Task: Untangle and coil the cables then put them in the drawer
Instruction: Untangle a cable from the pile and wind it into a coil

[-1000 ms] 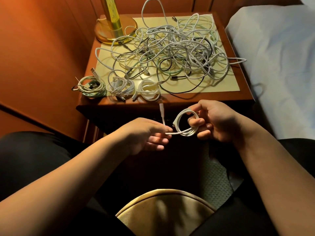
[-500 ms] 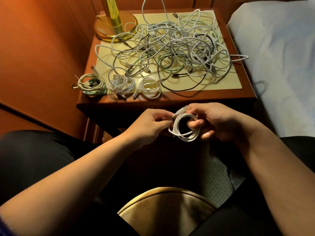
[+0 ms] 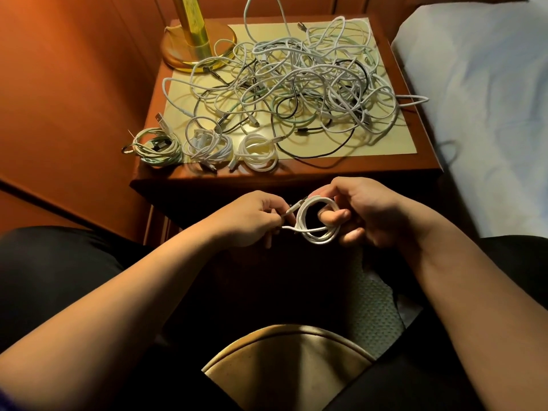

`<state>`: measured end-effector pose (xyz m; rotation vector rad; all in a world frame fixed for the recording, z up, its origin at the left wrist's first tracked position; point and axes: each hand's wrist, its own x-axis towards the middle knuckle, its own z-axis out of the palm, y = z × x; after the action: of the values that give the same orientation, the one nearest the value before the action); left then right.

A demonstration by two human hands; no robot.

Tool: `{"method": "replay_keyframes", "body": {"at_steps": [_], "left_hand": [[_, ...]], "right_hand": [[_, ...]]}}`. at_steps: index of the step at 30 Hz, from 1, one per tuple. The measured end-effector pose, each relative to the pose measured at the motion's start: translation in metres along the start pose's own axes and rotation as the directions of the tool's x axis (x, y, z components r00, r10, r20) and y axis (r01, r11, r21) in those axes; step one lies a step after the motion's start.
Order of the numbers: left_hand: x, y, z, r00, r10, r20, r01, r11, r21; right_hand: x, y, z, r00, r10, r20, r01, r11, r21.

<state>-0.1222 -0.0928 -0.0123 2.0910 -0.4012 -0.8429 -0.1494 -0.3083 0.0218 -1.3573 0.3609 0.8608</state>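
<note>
Where a second ago a loose tail stood up between the hands, that tail is now wound in and only a short end runs sideways from the coil [image 3: 318,222] to the left hand [image 3: 252,219]. The left hand pinches this end, with its plug, between thumb and fingertips. The right hand [image 3: 375,213] grips the coil, one finger hooked through its middle and the thumb over the top. Both hands hang in front of the worktop [image 3: 296,173], below its near edge, much as they did half a second ago.

On the worktop the tangle [image 3: 296,84] of white, pale green and black cables lies spread over a yellowish mat [image 3: 397,143], unchanged. One white loop of it sticks out past the right edge. Three finished coils sit in a row along the near left edge: a greenish one [image 3: 157,146], then two white ones [image 3: 207,145] [image 3: 259,151], just beside each other.

A brass lamp base [image 3: 195,43] stands at the far left corner. Wood panelling [image 3: 74,99] closes in the left side, and a bed [image 3: 480,99] with a pale sheet lies to the right.
</note>
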Motion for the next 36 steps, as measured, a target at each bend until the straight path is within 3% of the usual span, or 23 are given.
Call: {"method": "replay_keyframes", "body": {"at_steps": [4,10,15,21,25,31,36], "left_hand": [[-0.001,0.002,0.002,0.997,0.033,-0.075,-0.030,0.998,0.052],[-0.003,0.001,0.001,0.994,0.071,-0.083,-0.058,0.987,0.147],[0.001,-0.004,0.000,0.967,0.117,-0.225,-0.026,0.929,0.370],[0.001,-0.006,-0.006,0.990,0.126,-0.058,-0.098,0.932,0.348],[-0.002,-0.004,-0.004,0.985,0.143,0.097,-0.162,0.961,0.224],[-0.001,0.001,0.005,0.990,0.130,0.052,-0.115,0.966,-0.233],[-0.003,0.002,0.008,0.988,0.091,0.128,-0.029,0.909,-0.415]], "right_hand": [[0.002,-0.001,0.001,1.000,0.010,0.024,-0.010,1.000,0.021],[0.008,0.003,0.001,0.993,0.069,0.101,-0.076,0.994,0.074],[0.012,0.005,0.004,0.986,0.084,0.142,-0.100,0.989,0.113],[0.014,0.005,0.005,0.992,0.099,0.081,-0.104,0.993,0.064],[0.014,0.006,0.004,0.991,0.114,0.064,-0.117,0.992,0.041],[0.013,0.009,0.005,0.986,0.129,0.108,-0.135,0.989,0.053],[0.007,0.007,0.008,0.983,0.119,0.139,-0.130,0.989,0.072]]}}
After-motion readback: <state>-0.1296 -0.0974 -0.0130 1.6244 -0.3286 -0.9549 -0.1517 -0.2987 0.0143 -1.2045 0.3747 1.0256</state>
